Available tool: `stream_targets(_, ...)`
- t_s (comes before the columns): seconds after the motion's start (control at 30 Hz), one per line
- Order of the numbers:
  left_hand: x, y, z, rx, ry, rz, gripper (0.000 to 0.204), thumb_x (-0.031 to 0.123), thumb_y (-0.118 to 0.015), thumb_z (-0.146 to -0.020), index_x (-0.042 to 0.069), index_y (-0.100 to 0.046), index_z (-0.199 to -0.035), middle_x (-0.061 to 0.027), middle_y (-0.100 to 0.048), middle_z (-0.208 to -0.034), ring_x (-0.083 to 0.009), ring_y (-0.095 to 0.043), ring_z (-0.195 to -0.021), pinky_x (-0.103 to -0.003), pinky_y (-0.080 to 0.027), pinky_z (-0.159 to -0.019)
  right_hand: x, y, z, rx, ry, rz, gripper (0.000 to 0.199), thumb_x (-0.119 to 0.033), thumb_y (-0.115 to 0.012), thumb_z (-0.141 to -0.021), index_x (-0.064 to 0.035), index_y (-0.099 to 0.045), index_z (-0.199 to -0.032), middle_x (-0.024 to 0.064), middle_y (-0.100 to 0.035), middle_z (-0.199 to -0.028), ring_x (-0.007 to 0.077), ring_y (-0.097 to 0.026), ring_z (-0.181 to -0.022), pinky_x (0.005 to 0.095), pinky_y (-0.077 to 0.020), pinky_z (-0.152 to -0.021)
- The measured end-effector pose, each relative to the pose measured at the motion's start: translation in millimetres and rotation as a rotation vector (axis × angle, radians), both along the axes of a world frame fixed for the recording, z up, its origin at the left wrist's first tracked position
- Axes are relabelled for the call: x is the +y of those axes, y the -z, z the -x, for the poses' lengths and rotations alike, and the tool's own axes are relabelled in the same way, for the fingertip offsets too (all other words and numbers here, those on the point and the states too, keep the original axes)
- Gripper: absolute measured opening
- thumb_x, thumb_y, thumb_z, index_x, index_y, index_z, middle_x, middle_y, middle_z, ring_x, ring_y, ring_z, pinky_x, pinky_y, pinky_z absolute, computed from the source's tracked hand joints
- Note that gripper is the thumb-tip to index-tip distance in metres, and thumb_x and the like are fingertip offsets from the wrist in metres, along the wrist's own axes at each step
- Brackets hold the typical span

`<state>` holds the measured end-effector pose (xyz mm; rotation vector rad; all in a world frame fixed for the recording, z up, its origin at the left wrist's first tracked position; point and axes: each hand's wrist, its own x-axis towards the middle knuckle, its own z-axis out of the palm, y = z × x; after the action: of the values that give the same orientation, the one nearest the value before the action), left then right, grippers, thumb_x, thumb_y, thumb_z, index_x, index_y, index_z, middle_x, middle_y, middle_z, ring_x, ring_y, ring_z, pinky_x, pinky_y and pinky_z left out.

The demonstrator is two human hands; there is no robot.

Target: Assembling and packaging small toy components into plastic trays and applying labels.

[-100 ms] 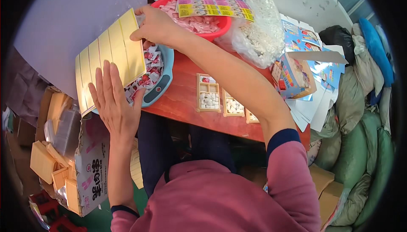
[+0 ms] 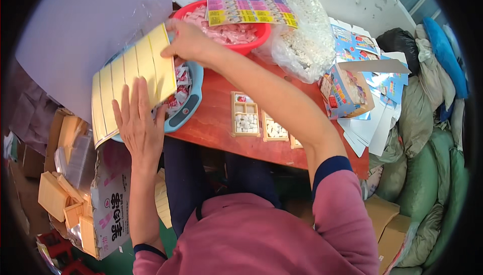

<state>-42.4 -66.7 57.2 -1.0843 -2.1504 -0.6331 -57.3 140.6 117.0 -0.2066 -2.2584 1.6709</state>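
A yellow sheet (image 2: 132,71) marked off in strips by thin lines lies tilted over a light blue basin (image 2: 190,111). My right hand (image 2: 188,42) grips its far right corner, with the thumb on top and the other fingertips partly hidden. Against the sheet's near side rests my left hand (image 2: 137,124), flat, its fingers stretched out and the thumb apart near the lower edge. Small red-and-white wrapped pieces (image 2: 177,96) fill the visible part of the basin; the sheet covers the rest.
Behind stand a red bowl (image 2: 261,36) of pink packets, a colourful printed sheet (image 2: 251,3) and a clear bag (image 2: 312,43) of white pieces. Small wooden trays (image 2: 245,129) line the table's front edge. Printed cartons (image 2: 347,91) lie right; a cardboard box (image 2: 111,199) sits lower left.
The sheet's far right corner and my right hand have come down slightly. More of the basin's far rim shows behind the sheet. My left hand stays flat on it.
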Motion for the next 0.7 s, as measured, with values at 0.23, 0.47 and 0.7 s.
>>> stream_targets(0.23, 14, 7, 11, -0.109, 0.089, 0.145, 0.035, 0.000, -0.052, -0.074, 0.005, -0.059, -0.108, -0.0121, -0.064, -0.105, -0.0292, -0.060, -0.092, -0.041, -0.047, -0.082, 11, 54, -24, 0.057, 0.223, -0.516, 0.050, -0.015, -0.070, -0.070, 0.0045, -0.051, -0.112, 0.0096, -0.064, -0.080, 0.0201, -0.063, -0.071, 0.0328, -0.0487, -0.062)
stream_targets(0.47, 21, 12, 11, -0.387, 0.203, 0.134, 0.061, 0.053, -0.064, -0.073, 0.002, -0.060, -0.106, -0.0178, -0.064, -0.097, -0.0316, -0.062, -0.091, -0.041, -0.047, -0.082, -16, 30, -73, 0.002, 0.107, -0.356, 0.029, -0.009, -0.058, -0.083, 0.0012, -0.057, -0.110, 0.0107, -0.064, -0.098, 0.0168, -0.062, -0.091, 0.0298, -0.0494, -0.078)
stream_targets(0.7, -81, 19, -1, -0.129, 0.156, -0.381, 0.044, 0.024, -0.073, -0.072, 0.004, -0.059, -0.108, -0.0120, -0.061, -0.095, -0.0278, -0.059, -0.089, -0.035, -0.050, -0.077, -46, 30, -120, 0.197, 0.091, -0.314, 0.022, -0.001, -0.057, -0.085, 0.0032, -0.059, -0.107, 0.0088, -0.062, -0.100, 0.0148, -0.058, -0.091, 0.0265, -0.0461, -0.082)
